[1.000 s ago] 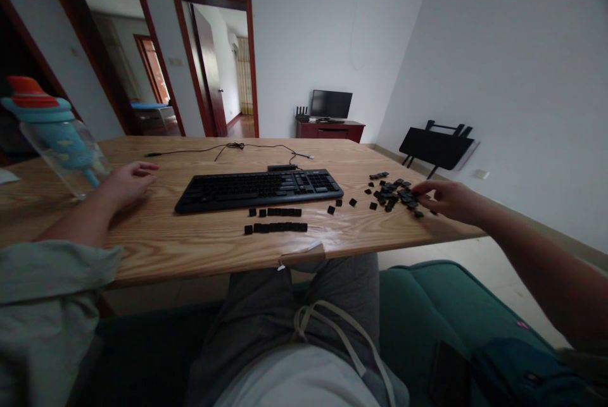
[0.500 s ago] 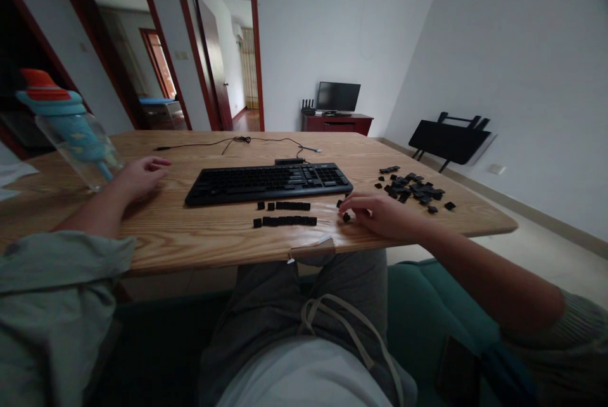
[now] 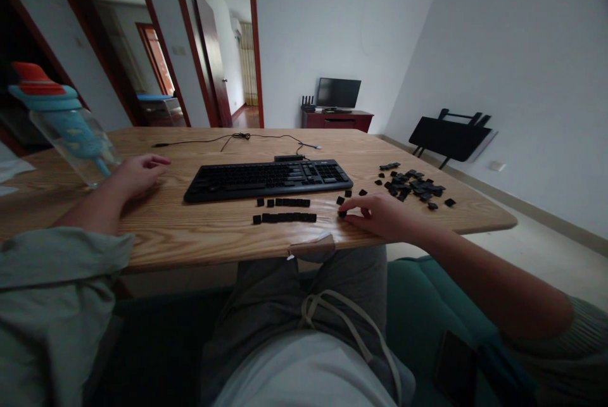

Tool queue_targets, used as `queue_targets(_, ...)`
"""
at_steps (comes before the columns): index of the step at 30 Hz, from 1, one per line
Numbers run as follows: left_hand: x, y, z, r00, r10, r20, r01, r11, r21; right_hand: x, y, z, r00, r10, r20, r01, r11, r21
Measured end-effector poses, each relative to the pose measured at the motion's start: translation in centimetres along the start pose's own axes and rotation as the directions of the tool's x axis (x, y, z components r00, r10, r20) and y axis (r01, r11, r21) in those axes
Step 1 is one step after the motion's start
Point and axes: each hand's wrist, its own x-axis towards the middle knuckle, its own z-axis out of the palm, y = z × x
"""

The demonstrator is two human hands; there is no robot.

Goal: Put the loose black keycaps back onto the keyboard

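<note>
My right hand [image 3: 377, 214] is low over the table, right of the two keycap rows, with thumb and fingertips closed on a small black keycap [image 3: 342, 213]. A few loose keycaps [image 3: 348, 194] lie just beyond the fingertips. An upper row of keycaps [image 3: 292, 203] and a lower row of keycaps [image 3: 289, 218] run along the near side of a black keyboard [image 3: 270, 180]. Left of the keyboard, my left hand [image 3: 140, 174] rests on the tabletop, its fingers loosely extended and holding nothing.
A heap of loose keycaps [image 3: 418, 187] lies on the wooden table [image 3: 190, 236] at the right. A water bottle [image 3: 78, 131] stands beyond my left forearm. Behind the keyboard stretches a black cable [image 3: 204, 140]. A phone [image 3: 455, 366] lies on the green seat.
My right hand has shifted slightly, and its fingertips have closed on the near keycap. Loose keycaps beyond the fingers now show. My left hand stays put.
</note>
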Motion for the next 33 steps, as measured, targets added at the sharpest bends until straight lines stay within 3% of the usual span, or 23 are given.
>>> queue_targets(6, 0.7, -0.9, 0.2, 1.0, 0.018, -0.016, -0.018, 1.0, -0.009, -0.5, 0.9, 0.0, 0.998, -0.071, 0.002, 0.07, 0.996, 0.055)
queue_targets(16, -0.5, 0.1, 0.1, 1.0, 0.027, -0.014, -0.027, 0.999, -0.027, -0.4, -0.8, -0.6, 0.994, -0.105, 0.031, 0.103, 0.993, 0.054)
queue_targets(21, -0.8, 0.0, -0.1, 0.997, 0.077, 0.021, -0.076, 0.995, -0.062, 0.2, -2.5, -0.7, 0.998, -0.056, -0.034, 0.055, 0.998, -0.018)
queue_targets(25, -1.7, 1.6, -0.5, 0.983, 0.18, -0.041, -0.183, 0.98, -0.074, 2.0, -4.9, -0.8, 0.986, -0.134, -0.102, 0.146, 0.981, 0.129)
queue_targets(27, -3.4, 3.9, -0.2, 0.936, 0.338, -0.099, -0.347, 0.934, -0.091, 3.3, -6.1, -0.5, 0.979, -0.153, -0.134, 0.18, 0.958, 0.223)
queue_targets(29, -5.9, 7.1, 0.5, 0.869, 0.489, -0.079, -0.495, 0.863, -0.106, 4.5, -7.2, 0.1, 0.974, -0.16, -0.158, 0.202, 0.931, 0.304)
queue_targets(33, -11.1, 12.9, 3.2, 0.646, 0.716, 0.263, -0.711, 0.691, -0.135, 6.4, -9.1, 1.3, 0.965, -0.194, -0.174, 0.25, 0.881, 0.402)
